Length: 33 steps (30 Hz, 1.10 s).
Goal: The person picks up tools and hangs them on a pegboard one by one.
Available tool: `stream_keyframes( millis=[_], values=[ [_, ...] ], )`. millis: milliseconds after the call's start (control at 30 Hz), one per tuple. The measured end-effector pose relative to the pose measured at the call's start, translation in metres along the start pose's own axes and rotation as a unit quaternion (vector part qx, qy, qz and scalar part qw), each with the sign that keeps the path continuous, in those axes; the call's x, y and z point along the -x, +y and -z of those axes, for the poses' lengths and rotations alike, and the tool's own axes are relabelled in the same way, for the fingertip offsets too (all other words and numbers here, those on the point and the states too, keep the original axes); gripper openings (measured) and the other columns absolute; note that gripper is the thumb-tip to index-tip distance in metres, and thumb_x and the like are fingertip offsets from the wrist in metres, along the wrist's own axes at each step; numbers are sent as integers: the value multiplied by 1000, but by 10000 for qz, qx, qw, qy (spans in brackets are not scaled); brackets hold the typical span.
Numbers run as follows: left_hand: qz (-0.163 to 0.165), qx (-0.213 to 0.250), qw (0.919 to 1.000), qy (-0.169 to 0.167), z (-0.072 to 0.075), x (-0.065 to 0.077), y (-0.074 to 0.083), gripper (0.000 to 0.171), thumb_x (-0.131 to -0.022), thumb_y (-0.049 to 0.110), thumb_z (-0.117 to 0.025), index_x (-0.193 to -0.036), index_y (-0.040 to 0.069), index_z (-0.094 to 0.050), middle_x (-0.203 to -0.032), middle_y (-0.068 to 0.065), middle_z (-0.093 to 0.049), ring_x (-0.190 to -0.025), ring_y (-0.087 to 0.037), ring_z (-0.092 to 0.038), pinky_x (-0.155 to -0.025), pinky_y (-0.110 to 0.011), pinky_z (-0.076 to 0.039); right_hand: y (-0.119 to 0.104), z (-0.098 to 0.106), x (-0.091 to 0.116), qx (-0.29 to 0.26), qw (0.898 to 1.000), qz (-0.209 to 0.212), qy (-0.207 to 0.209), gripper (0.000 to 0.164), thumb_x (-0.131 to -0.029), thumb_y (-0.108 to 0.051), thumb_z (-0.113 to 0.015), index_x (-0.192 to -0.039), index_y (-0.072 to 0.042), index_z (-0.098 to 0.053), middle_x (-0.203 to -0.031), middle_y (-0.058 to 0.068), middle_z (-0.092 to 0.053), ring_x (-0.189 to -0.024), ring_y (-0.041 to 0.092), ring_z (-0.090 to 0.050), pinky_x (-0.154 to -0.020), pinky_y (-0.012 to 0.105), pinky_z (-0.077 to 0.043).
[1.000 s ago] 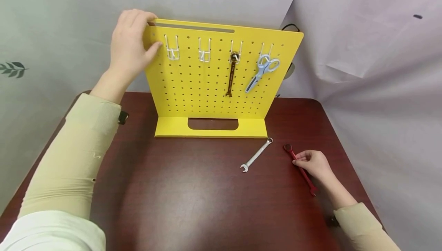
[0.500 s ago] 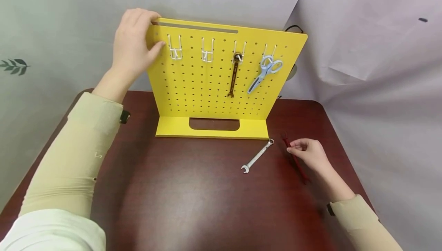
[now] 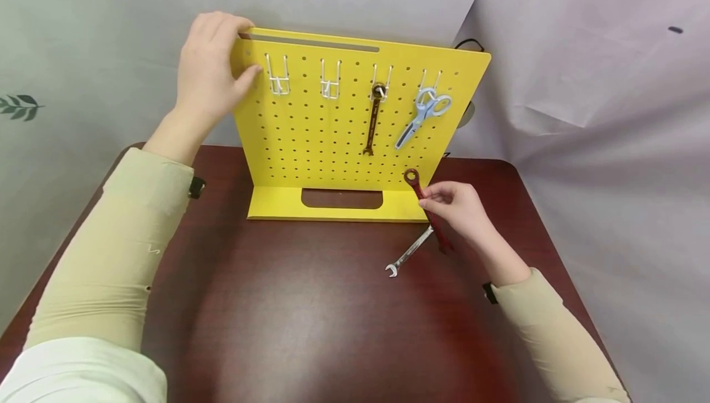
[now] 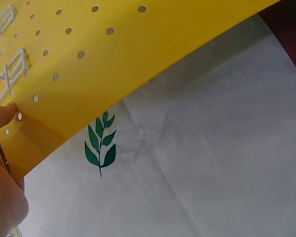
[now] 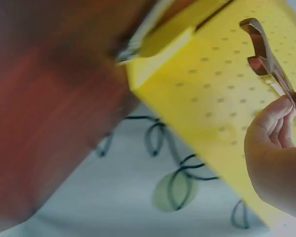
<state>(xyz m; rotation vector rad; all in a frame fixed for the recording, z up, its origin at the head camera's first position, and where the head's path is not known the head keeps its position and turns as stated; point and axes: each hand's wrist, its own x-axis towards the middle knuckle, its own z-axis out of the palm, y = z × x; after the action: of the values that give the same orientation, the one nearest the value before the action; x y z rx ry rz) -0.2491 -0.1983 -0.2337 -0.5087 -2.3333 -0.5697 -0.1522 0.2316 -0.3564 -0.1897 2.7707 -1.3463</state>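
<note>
Between thumb and fingers, the right hand [image 3: 456, 209] pinched a red wrench [image 3: 438, 230] at its shaft, ring end toward eleven o'clock and open end toward five. The red wrench was in front of the lower four-o'clock corner of a yellow pegboard [image 3: 327, 129]; it was slim and straight, with a deep, glossy red finish and a round ring. In the right wrist view its forked end caught the light on smooth metal faces. The left hand [image 3: 208, 61] gripped the pegboard's upper corner at ten o'clock, thumb against the front face and fingers over the top edge.

Just beneath the red wrench in the head view, a silver wrench [image 3: 410, 252] of bright metal lay on the bench [image 3: 310, 304], its open jaw toward seven o'clock and its ring end partly covered from sight. The flat, smooth panel carried rows of small round holes and white wire hooks [image 3: 330, 85]. A dark brown, shiny wrench [image 3: 373, 124] hung near its middle, pointing to six o'clock; toward three o'clock hung pale blue scissors [image 3: 423, 114] with looped handles. The bench was polished, reddish-brown and faintly grained. Beyond it, creased pale cloth bore a green leaf print [image 3: 19, 108] at ten o'clock.
</note>
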Motion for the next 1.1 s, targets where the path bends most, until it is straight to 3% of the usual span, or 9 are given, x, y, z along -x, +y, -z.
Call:
stream_keyframes(
  millis=[167,400,633,867,1100],
  values=[
    [-49,12,10000,36,0,0,-1,43,-98,10,-73,-137,-2,-59,-133,-22,-64,-132,-41,-51,-119,-48,-41,-32,-16,-17,-398,9990,212,-65,21,-93,-7,-81,-109,7,-77,-102,20,-80,-75,-1,-68,-71,14,-56],
    [-94,8,9999,61,0,0,-1,43,-98,10,-73,-136,-2,-60,-132,-22,-64,-131,-41,-51,-119,-48,-41,-76,-32,-36,-873,9956,345,-43,18,-94,-9,-81,-107,2,-78,-100,11,-79,-80,7,-68,-75,18,-56],
    [-49,-11,10000,26,1,0,0,43,-98,10,-73,-137,-2,-59,-133,-22,-64,-131,-41,-51,-119,-47,-41,-111,-44,-50,-1320,9891,655,-34,19,-95,-11,-80,-109,2,-77,-101,11,-79,-83,11,-68,-77,21,-56],
    [-2,-13,10000,-2,0,-1,1,43,-98,9,-73,-137,-2,-59,-134,-22,-63,-132,-40,-50,-120,-47,-40,-136,-53,-60,-1668,9820,885,54,16,-94,-9,-80,-107,1,-78,-96,8,-79,-80,11,-67,-76,24,-54],
    [51,0,10000,-34,-1,-2,3,44,-98,9,-73,-138,-2,-59,-134,-22,-63,-132,-40,-50,-120,-48,-40,-150,-60,-73,-1967,9769,838,43,18,-94,-8,-80,-108,2,-78,-97,6,-79,-81,11,-67,-81,24,-54]
  ],
)
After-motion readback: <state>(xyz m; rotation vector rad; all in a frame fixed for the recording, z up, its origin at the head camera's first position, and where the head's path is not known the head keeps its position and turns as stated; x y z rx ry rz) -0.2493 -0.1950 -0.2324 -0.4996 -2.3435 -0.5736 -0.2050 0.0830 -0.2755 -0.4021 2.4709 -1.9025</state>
